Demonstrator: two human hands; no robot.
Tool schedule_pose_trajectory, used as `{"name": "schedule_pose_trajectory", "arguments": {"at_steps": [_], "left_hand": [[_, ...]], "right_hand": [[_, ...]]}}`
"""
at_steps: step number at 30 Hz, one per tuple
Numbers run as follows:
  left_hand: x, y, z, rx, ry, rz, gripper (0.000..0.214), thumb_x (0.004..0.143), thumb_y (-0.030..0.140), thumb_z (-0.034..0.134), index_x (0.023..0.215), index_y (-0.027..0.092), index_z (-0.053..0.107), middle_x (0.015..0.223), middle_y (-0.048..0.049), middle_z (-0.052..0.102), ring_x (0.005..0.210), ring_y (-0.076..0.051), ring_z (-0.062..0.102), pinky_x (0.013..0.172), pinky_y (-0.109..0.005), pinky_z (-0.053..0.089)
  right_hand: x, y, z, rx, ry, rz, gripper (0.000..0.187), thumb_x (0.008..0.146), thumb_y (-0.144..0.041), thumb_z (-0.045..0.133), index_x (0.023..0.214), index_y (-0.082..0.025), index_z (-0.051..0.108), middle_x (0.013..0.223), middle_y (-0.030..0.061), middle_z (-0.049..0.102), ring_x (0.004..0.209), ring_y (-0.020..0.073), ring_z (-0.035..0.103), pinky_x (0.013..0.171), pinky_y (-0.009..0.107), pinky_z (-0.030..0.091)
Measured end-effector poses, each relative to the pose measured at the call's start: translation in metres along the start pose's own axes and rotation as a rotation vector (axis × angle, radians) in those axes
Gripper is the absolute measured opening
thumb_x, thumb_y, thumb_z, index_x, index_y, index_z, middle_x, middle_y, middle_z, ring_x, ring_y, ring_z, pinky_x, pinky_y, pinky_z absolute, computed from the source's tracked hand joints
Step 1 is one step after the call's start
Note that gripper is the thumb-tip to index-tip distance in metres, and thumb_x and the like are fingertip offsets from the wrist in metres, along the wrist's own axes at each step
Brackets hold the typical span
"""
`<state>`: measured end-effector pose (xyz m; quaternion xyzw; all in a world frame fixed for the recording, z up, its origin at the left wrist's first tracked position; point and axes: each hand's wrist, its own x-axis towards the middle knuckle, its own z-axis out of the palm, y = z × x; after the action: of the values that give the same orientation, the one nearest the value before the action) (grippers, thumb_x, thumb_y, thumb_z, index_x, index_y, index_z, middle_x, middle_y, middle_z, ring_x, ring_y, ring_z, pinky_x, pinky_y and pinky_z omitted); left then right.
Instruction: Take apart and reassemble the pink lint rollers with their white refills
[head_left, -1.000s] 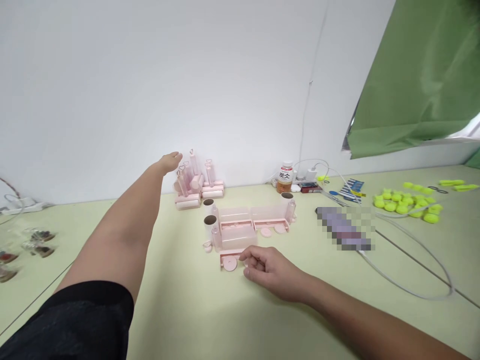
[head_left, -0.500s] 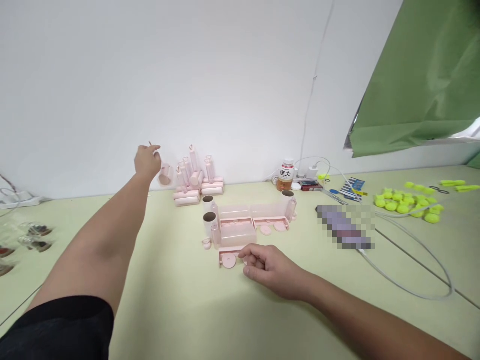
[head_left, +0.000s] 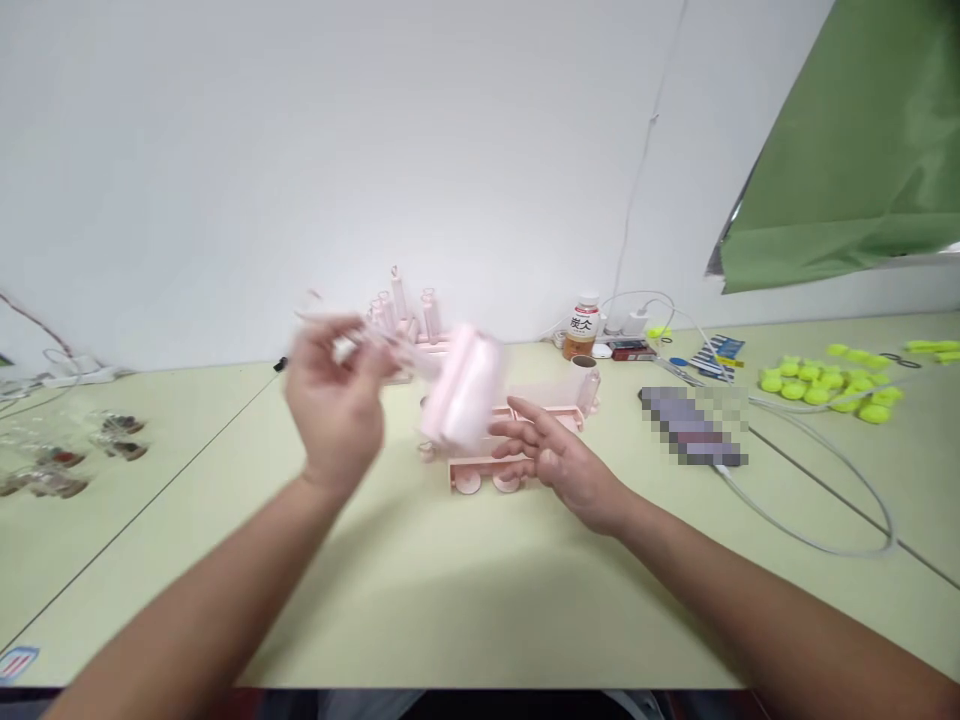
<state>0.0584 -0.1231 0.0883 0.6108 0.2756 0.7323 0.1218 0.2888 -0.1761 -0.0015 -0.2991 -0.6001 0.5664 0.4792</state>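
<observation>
My left hand is raised over the table and closed on the handle of a pink lint roller, which is blurred by motion and points to the right. My right hand is open, palm up, fingers spread, just right of the roller's head and not touching it. Below the hands lie pink plastic parts with round discs. More pink rollers stand at the wall behind.
A drink bottle, chargers and a white cable lie at the right back. Yellow-green caps are at the far right. Small clear packets sit at the left. A green sheet hangs top right.
My left hand has come back from the wall with a pink lint roller in it. My right hand has lifted off the pink part and turned palm up, open.
</observation>
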Motion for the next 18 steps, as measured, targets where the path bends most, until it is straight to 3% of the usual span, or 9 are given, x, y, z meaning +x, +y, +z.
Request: {"name": "schedule_pose_trajectory", "arguments": {"at_steps": [3,5,9,13,15,18], "left_hand": [[-0.067,0.010,0.008,-0.044,-0.185,-0.124,0.021,0.092,0.032,0.057,0.109,0.032,0.045,0.101,-0.0019,0.058,0.092,-0.019,0.072,0.081,-0.042,0.064],[-0.083,0.002,0.003,0.012,-0.252,-0.114,0.035,0.089,0.033,0.061,0.119,0.035,0.041,0.113,-0.0039,0.052,0.104,-0.021,0.068,0.082,-0.040,0.063],[-0.075,-0.025,-0.016,0.362,-0.372,-0.173,0.043,0.081,0.038,0.070,0.120,0.032,0.052,0.127,-0.0087,0.042,0.117,-0.024,0.059,0.083,-0.040,0.062],[-0.067,-0.032,-0.022,0.579,-0.558,-0.015,0.027,0.082,0.033,0.068,0.109,0.029,0.063,0.116,-0.0095,0.056,0.113,-0.027,0.058,0.088,-0.047,0.056],[-0.071,-0.027,-0.019,0.672,-0.652,0.094,0.024,0.084,0.029,0.066,0.107,0.028,0.063,0.111,-0.0087,0.064,0.107,-0.028,0.061,0.092,-0.052,0.050],[-0.082,-0.016,-0.011,0.744,-0.790,0.213,0.020,0.088,0.026,0.060,0.108,0.025,0.061,0.104,-0.0080,0.070,0.100,-0.028,0.064,0.091,-0.052,0.045]], "right_hand": [[-0.001,-0.002,0.000,0.005,0.005,0.042,0.072,0.079,-0.059,0.069,0.137,-0.026,0.043,0.125,0.0125,0.060,0.102,0.0255,0.063,0.075,0.036,0.054],[-0.001,-0.002,-0.001,-0.031,0.059,0.079,0.067,0.080,-0.056,0.068,0.136,-0.026,0.044,0.121,0.0108,0.064,0.098,0.0252,0.065,0.072,0.034,0.054],[0.004,-0.002,-0.007,-0.064,0.232,0.088,0.062,0.082,-0.054,0.065,0.133,-0.026,0.043,0.114,0.0083,0.066,0.093,0.0235,0.065,0.067,0.032,0.053],[0.009,-0.002,-0.014,-0.122,0.354,0.091,0.057,0.077,-0.055,0.067,0.120,-0.024,0.048,0.099,0.0059,0.068,0.078,0.0202,0.063,0.057,0.027,0.048],[0.009,-0.002,-0.014,-0.156,0.358,0.101,0.057,0.074,-0.058,0.069,0.115,-0.022,0.050,0.096,0.0061,0.069,0.075,0.0196,0.062,0.055,0.026,0.045],[0.007,0.001,-0.009,-0.175,0.253,0.116,0.057,0.074,-0.060,0.069,0.112,-0.020,0.054,0.095,0.0070,0.070,0.073,0.0190,0.061,0.056,0.026,0.045]]}}
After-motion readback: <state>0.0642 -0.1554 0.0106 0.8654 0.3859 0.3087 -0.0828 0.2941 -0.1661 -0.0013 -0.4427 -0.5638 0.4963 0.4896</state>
